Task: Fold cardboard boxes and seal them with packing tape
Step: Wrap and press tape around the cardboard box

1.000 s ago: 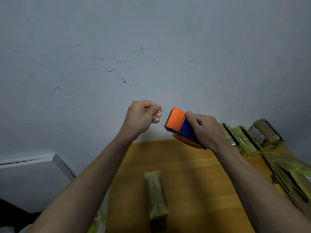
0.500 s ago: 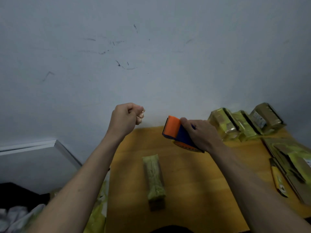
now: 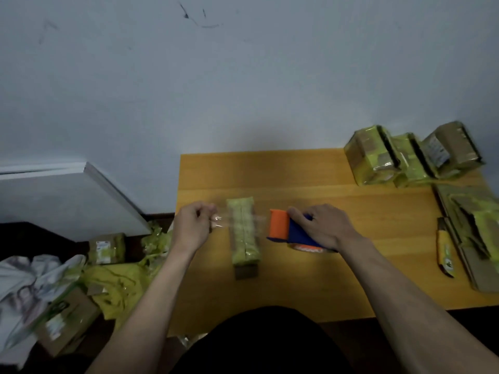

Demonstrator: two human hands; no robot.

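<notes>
The left hand [image 3: 190, 228] pinches the free end of a strip of clear packing tape [image 3: 237, 221], fingers curled round it. The right hand [image 3: 322, 228] grips the orange and blue tape dispenser [image 3: 283, 229]. The strip spans just above the narrow yellow-green taped cardboard box [image 3: 244, 234], which lies lengthwise on the yellow wooden counter [image 3: 297, 287], between the two hands. The tape looks slack and blurred, so it could twist or stick to itself before landing. If it comes down skewed, it may wrinkle and miss the box's seam. Loosening the pinch early would let the end spring back toward the dispenser.
</notes>
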